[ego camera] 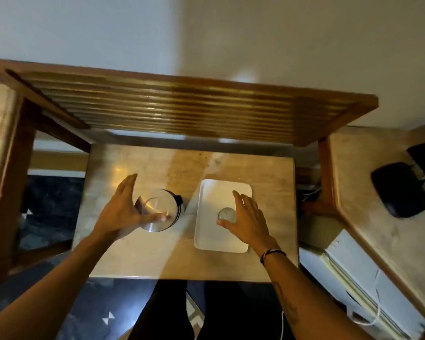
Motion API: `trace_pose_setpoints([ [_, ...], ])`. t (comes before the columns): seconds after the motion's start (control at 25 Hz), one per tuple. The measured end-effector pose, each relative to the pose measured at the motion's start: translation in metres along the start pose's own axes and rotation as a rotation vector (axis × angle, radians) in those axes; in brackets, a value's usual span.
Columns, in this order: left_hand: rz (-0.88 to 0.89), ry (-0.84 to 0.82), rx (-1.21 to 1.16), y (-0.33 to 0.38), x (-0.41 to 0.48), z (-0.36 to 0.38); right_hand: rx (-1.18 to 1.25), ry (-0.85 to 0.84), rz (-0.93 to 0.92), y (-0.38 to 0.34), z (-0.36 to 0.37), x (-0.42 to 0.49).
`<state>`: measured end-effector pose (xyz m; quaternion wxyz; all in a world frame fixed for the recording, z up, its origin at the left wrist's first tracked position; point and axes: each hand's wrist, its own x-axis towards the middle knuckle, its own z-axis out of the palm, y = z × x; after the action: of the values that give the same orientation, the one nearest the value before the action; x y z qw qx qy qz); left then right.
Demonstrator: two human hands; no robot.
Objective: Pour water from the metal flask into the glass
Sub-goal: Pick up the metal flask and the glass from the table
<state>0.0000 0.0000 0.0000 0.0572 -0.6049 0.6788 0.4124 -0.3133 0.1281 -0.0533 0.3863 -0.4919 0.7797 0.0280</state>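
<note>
The metal flask stands upright on the left half of the small stone table, seen from above, shiny with a black piece on its right side. My left hand is open around its left side; the fingers stretch out past it and the thumb lies across its near edge. A small clear glass stands upright on a white rectangular tray to the right. My right hand is open just right of the glass, fingers spread, with the thumb tip at its near rim.
A slatted wooden shelf overhangs the back of the table. On the right, a stone counter holds a black object, and a white appliance with a cable sits below. My legs stand at the table's front edge.
</note>
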Motion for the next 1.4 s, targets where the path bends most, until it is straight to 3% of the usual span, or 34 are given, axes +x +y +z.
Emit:
trace_pose_setpoints([
  [0.2,-0.074,-0.017,-0.307,-0.067,-0.017,0.041,0.223,-0.108,0.138,0.025,0.061,0.019],
  [0.44,-0.077,0.146,-0.330,-0.083,-0.013,0.072,0.319,0.132,0.215,0.022,0.102,0.033],
  [0.6,-0.045,0.056,-0.380,-0.068,-0.012,0.071,0.359,0.188,0.209,0.012,0.099,0.029],
  [0.76,-0.007,0.072,-0.537,-0.044,-0.011,0.079,0.407,0.230,0.188,0.008,0.081,0.009],
  [1.04,0.076,0.156,-0.627,0.037,-0.042,0.028,0.551,0.356,0.050,-0.005,0.010,-0.049],
  [1.2,0.215,0.200,-0.747,0.105,-0.084,-0.051,0.708,0.511,-0.043,-0.032,-0.057,-0.092],
  [1.4,0.428,0.295,-0.867,0.202,-0.141,-0.176,0.795,0.645,-0.281,-0.092,-0.200,-0.152],
])
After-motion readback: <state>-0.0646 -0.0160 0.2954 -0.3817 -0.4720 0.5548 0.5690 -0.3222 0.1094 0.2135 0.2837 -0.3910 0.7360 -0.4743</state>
